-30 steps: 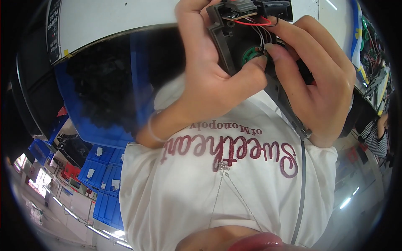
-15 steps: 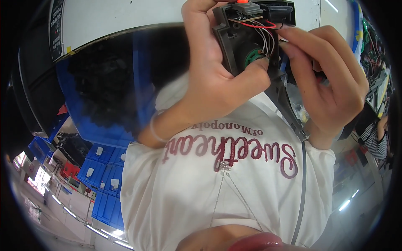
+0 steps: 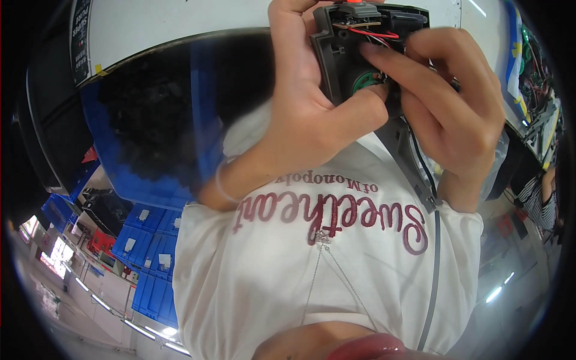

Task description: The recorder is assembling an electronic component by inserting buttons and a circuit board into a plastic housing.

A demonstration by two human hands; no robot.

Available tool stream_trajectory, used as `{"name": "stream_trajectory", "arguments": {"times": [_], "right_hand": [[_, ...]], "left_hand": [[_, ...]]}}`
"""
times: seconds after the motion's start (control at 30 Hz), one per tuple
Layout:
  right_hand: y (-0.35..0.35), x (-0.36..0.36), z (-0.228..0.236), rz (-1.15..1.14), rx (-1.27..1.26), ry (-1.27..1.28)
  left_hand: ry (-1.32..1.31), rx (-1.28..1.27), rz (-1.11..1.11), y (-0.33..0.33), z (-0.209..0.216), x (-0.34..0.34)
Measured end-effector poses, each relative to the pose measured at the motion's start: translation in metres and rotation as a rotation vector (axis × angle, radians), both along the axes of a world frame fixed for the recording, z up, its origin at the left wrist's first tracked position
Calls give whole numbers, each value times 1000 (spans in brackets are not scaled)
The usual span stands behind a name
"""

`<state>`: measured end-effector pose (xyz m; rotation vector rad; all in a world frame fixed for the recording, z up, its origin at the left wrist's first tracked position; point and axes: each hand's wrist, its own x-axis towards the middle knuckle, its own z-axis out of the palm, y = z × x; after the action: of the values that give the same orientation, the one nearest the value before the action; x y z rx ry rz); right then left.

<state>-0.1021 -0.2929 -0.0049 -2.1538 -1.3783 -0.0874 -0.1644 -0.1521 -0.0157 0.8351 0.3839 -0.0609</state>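
Note:
My left hand point(image 3: 321, 117) grips a dark grey plastic housing point(image 3: 324, 57) near the top of the view, its thumb pressed beside a round green speaker point(image 3: 364, 80) inside. An orange button point(image 3: 355, 2) and a small circuit board point(image 3: 360, 24) sit at the housing's far end. Red and white wires point(image 3: 375, 34) run from there toward the speaker. My right hand point(image 3: 447, 99) reaches in from the right, fingers bent and closed over the wires, covering most of them. A long grey plastic arm point(image 3: 420, 180) with a black cable hangs from the housing toward my shirt.
A blue bin point(image 3: 144, 195) of dark parts stands at left, beside the white tabletop point(image 3: 180, 21). Stacked blue boxes point(image 3: 147, 246) are farther left. At the right edge lie wired parts point(image 3: 543, 72), with another person's striped sleeve point(image 3: 534, 201) below them.
My right hand has moved left and into the housing, its fingers now over the wires that showed before. The housing has shifted slightly right. My left hand keeps its grip.

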Motion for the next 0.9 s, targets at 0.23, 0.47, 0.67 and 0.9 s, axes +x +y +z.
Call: {"name": "stream_trajectory", "arguments": {"times": [0.23,0.47,0.67,0.9], "right_hand": [[-3,7,-2,20,-33,-102],[1,6,5,26,-187,-72],[5,-11,8,-67,-31,-19],[-10,-4,-1,-61,-99,-24]], "left_hand": [[-7,6,2,0,-3,0],[-20,13,-11,0,-4,0],[-30,24,-9,-1,-3,-3],[-42,32,-14,-2,-4,-2]]}}
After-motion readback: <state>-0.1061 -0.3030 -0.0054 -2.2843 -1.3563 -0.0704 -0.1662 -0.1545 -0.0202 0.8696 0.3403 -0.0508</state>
